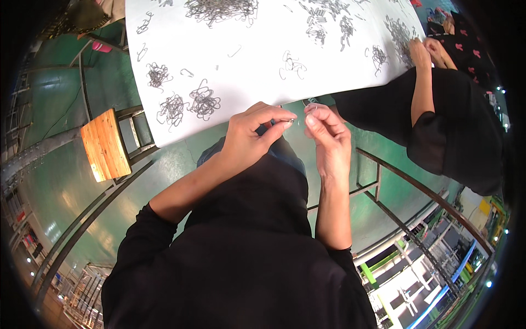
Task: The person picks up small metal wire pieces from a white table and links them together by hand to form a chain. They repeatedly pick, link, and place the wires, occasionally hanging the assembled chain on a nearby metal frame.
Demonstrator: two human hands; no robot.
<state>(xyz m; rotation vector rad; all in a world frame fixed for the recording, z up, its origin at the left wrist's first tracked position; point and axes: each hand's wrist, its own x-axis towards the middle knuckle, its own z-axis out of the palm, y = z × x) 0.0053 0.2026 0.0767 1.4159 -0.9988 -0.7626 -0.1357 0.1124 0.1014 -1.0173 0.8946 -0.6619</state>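
Note:
In front of my body, just off the table's near edge, my left hand [252,131] is closed in a pinch of thumb and forefinger. A small dark metal piece [292,120] pokes out from its fingertips. Beside it, my right hand [330,137] pinches a thin bent wire hook [313,107], partly hidden by the fingers. The two hands are close but apart. On the white table [252,71], a few loose wire hooks [293,67] lie beyond my hands. Nearer my left arm are two tangled piles, one wire hook pile [204,102] and another hook pile [172,109].
A big heap of wire hooks [222,11] and scattered small metal clips [318,22] lie farther back. At the right, a person in black [449,120] works with both hands over the table. A wooden stool [105,145] stands at left; a metal frame [416,189] is at right.

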